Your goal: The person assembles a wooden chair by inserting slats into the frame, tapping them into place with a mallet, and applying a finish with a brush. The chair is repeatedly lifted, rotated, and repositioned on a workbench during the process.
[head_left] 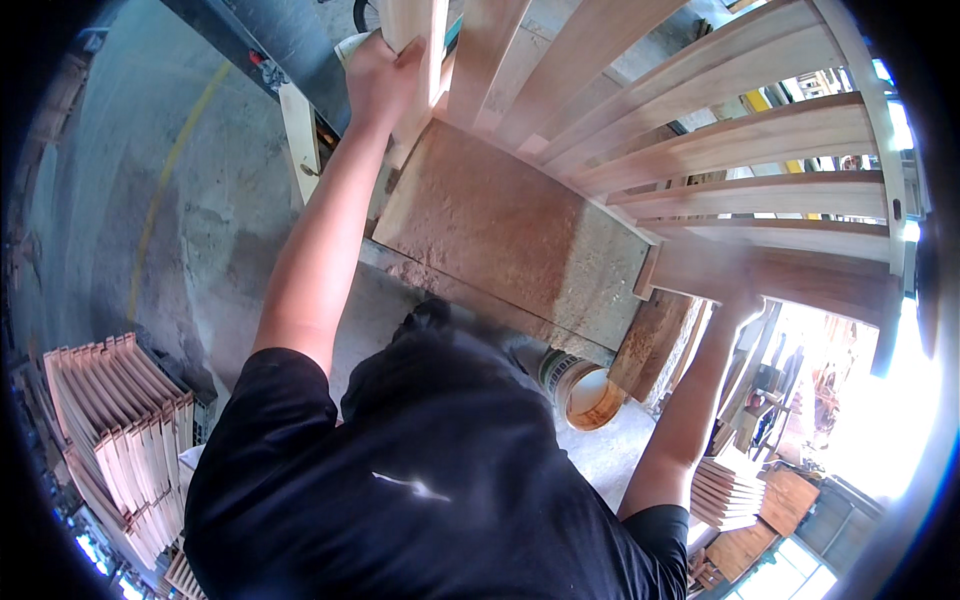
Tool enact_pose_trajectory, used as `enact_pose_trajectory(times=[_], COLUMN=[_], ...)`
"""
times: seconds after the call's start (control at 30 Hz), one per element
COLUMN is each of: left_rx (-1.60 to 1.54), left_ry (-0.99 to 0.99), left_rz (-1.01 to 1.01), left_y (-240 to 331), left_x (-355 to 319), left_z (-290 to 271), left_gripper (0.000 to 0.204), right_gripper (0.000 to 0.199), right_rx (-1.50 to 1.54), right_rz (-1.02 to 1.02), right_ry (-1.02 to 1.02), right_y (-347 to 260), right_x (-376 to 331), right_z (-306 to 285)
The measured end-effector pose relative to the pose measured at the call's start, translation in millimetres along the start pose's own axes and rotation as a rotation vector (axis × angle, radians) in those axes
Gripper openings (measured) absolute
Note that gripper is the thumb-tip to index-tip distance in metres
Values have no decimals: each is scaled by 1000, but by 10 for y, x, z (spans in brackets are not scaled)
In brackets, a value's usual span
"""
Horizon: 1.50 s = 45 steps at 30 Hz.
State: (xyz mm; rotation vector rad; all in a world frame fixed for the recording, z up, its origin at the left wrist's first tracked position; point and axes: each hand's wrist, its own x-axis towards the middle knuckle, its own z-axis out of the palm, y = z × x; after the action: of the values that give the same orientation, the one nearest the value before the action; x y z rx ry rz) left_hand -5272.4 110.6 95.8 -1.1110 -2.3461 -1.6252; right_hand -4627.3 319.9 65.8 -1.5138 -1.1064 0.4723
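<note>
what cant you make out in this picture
Head view:
- Right hand: blurred, so its finger positions and exact grip are unclear.
- Slatted wooden frame: its far end is cut off by the upper edge.
- Bright area at right: glare washes out what is there.
- White bucket: partly hidden by the dusty board.

Left grip (383,80) is wrapped round a pale board (420,28) at 11 o'clock, right grip (740,302) looks kinda blurry against the slatted wooden frame (760,138) around 3. Dusty counter (490,220)'s at 12, bucket (592,414) between 4 and 5, stacked curved wood pieces (125,430) at 8.
</note>
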Motion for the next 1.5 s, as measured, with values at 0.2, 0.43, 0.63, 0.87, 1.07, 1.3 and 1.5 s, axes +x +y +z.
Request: enact_pose_trajectory(times=[0.2,0.43,0.63,0.87,1.07,1.3,1.5], left_rx=[-68,-82,-14,0,4,-56,-18], left_ry=[3,-5,-1,4,9,4,-11], left_rz=[-39,-6,33,64,84,48,53], left_y=[63,81,99,103,48,102,54], left_x=[-21,0,-6,-8,0,-7,9], left_z=[12,-11,-34,-57,-43,-32,-32], left_gripper=[31,30,31,31,31,31,33], right_gripper=[39,37,43,44,49,55,54], right_rx=[-76,-100,-121,-131,-242,-202,-217], right_rz=[-32,28,-52,17,68,-36,-22], right_ry=[43,-6,52,62,62,48,55], right_y=[12,-240,-126,-346,-444,-287,-320], right_x=[26,-124,-58,-216,-238,-141,-162], right_z=[-12,0,12,96,110,44,48])
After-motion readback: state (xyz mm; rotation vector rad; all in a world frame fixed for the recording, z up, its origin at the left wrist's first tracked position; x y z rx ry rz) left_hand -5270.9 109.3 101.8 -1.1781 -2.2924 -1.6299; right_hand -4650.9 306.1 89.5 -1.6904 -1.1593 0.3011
